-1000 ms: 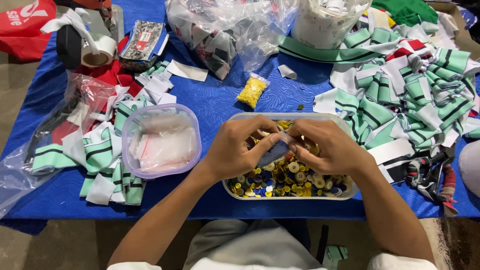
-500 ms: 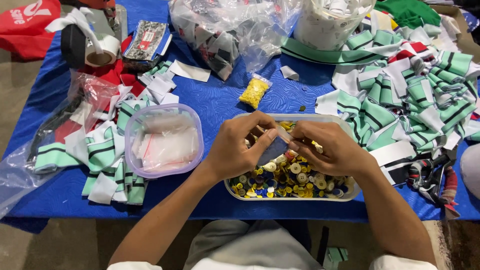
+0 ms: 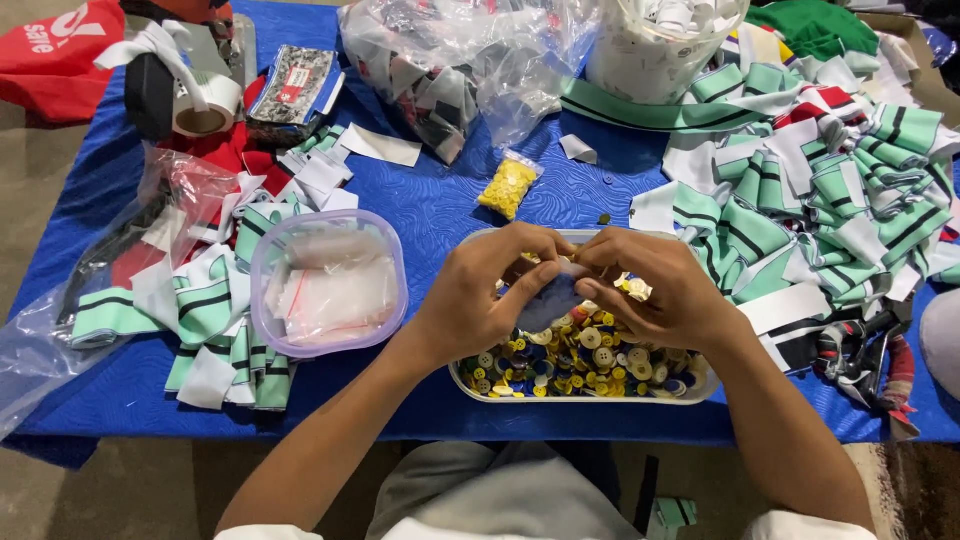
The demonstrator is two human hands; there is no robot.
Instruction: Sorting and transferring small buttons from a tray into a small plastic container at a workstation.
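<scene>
I pinch a small clear bag (image 3: pixel 553 298) between both hands, just above the tray of mixed buttons (image 3: pixel 585 360). My left hand (image 3: pixel 475 300) and right hand (image 3: pixel 655 290) grip its edges with fingertips closed. A lidded tub (image 3: pixel 327 282) sits left, on the blue table (image 3: pixel 440 200).

A blue table (image 3: pixel 440 205) carried the clutter. A purple-rimmed tub (image 3: pixel 327 283) of small clear bags sat left of centre, beside a heap of green-striped cloth strips (image 3: pixel 215 300). A small bag of yellow pieces (image 3: pixel 508 187) lay near the middle. Behind it slumped a big clear sack (image 3: pixel 460 60) of fabric, next to a white bucket (image 3: pixel 660 45). More striped strips (image 3: pixel 830 190) were piled on the right. A tape roll (image 3: pixel 205 105) stood at far left, near a red bag (image 3: pixel 55 45) off the table.
</scene>
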